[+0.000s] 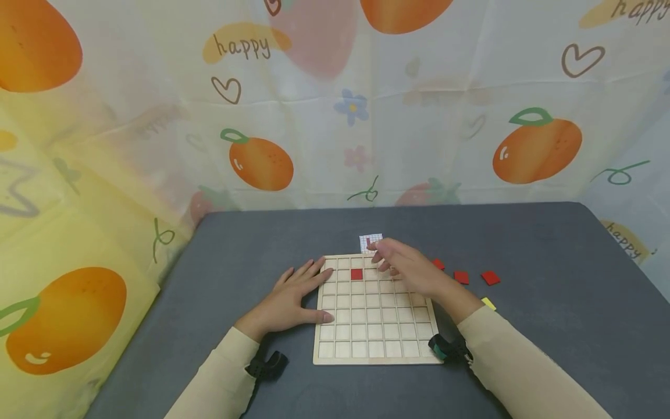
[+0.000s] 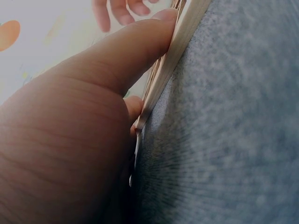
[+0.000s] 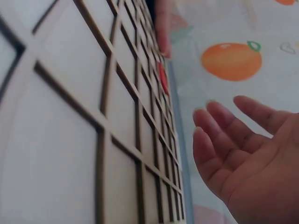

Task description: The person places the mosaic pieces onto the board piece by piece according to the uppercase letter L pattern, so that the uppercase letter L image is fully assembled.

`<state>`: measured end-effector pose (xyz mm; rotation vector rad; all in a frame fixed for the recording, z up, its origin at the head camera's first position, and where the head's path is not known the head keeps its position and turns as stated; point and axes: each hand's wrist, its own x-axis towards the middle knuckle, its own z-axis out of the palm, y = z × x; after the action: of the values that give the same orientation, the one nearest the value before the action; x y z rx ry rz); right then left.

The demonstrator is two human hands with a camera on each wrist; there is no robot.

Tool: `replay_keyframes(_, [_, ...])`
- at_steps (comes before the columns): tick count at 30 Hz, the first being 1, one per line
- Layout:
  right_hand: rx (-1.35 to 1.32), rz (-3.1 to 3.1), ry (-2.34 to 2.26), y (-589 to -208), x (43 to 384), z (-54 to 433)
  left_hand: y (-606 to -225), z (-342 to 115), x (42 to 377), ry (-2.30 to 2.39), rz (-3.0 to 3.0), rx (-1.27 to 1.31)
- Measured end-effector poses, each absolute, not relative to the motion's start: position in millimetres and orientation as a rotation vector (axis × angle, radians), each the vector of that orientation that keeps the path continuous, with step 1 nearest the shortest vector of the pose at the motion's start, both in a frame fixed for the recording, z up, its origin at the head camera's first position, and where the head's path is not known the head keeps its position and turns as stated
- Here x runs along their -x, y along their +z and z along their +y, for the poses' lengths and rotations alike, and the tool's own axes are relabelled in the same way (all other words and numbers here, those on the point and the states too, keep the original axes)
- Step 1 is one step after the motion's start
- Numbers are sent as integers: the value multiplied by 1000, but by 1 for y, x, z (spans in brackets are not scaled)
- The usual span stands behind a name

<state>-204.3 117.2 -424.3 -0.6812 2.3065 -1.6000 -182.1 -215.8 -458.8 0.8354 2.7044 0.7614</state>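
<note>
Head view: the wooden grid board is pinned at its left edge by the flat, open left hand. Over the board's far right corner, the right hand is held loose-fingered, gripping nothing. 1 red tile is seated in the board's 2nd-farthest row; 3 red tiles are scattered right of it.

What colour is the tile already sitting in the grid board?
Red tile, in the wooden grid board; clearest in the head view.
</note>
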Motion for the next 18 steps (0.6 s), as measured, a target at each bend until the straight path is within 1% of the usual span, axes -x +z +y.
replay_keyframes(7, [716, 2356, -1653, -417, 202, 144, -459, -216, 180, 775, 2704, -820])
replay_keyframes(18, [649, 2402, -1727, -413, 199, 184, -461, -216, 182, 772, 2711, -842])
